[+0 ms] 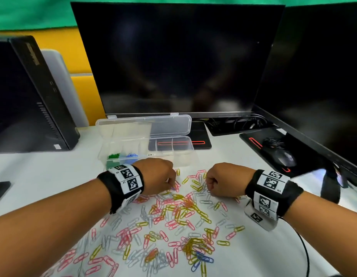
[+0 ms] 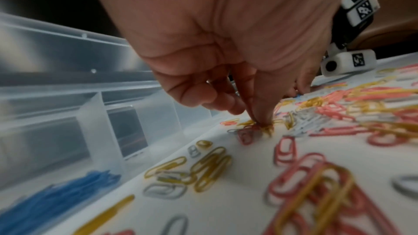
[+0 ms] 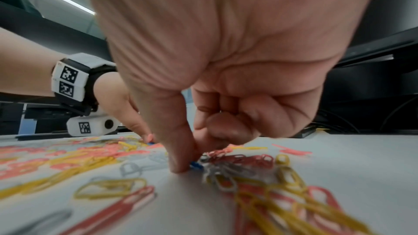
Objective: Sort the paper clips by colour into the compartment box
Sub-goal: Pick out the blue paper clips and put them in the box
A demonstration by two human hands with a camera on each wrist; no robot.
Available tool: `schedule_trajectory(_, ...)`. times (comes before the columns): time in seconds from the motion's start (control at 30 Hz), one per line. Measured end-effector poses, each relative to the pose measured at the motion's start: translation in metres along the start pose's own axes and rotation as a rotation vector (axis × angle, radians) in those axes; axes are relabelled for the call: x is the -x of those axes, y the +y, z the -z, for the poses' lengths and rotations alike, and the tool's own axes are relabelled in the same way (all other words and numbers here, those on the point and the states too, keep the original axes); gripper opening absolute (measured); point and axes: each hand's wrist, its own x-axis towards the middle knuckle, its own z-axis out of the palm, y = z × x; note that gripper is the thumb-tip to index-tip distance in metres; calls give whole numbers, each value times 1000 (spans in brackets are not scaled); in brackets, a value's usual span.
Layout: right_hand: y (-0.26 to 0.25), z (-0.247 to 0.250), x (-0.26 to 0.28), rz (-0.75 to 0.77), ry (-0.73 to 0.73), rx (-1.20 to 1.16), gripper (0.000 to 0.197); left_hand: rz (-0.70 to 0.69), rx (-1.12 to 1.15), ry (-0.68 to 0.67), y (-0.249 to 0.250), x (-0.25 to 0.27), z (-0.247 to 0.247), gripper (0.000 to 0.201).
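**Room to move on the desk**

Loose paper clips (image 1: 173, 222) cover the white desk (image 1: 273, 262) in front, so a hand lands on clips almost anywhere there. The clear compartment box (image 1: 181, 150) sits just behind the two hands, and its open lid (image 1: 169, 124) stands up at the back. Right behind it is a big dark monitor (image 1: 177, 56). A second screen (image 1: 317, 76) and a mouse (image 1: 284, 157) block the right side. A black computer box (image 1: 33, 96) blocks the left. Bare desk shows at the near right.
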Motion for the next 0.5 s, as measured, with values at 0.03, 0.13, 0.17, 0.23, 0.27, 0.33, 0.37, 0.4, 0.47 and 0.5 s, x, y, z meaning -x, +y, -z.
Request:
schedule_trajectory(0.03, 0, -1, -1, 2, -1, 3, 14, 8, 22, 6, -2, 0, 0, 16)
schedule_trajectory(0.13, 2, -3, -4, 0, -4, 20, 19, 87, 180, 29, -10, 3, 2, 12)
schedule_trajectory(0.17, 2, -2, -3, -1, 0, 24, 20, 124, 244, 35, -13, 4, 3, 9)
schedule_trajectory(0.23, 2, 4, 2, -10, 41, 1, 19, 190, 330, 51, -19, 8, 6, 5)
schedule_trajectory(0.27, 1, 7, 7, -8, 79, -21, 17, 224, 340, 58, -21, 9, 6, 6)
schedule_trajectory(0.33, -3, 11, 17, 17, 128, -99, 13, 291, 300, 57, -23, 10, 7, 7)
schedule_trajectory(0.37, -6, 12, 23, 30, 98, -203, 12, 315, 254, 45, -23, 10, 7, 7)
schedule_trajectory(0.4, -12, 12, 30, 48, 30, -361, 16, 326, 191, 31, -20, 10, 7, 6)
schedule_trajectory(0.47, -25, 6, 38, 96, -138, -671, 24, 286, 67, 40, -13, 7, 4, 8)
schedule_trajectory(0.5, -30, 2, 42, 102, -203, -777, 25, 242, 37, 60, -10, 5, 1, 7)
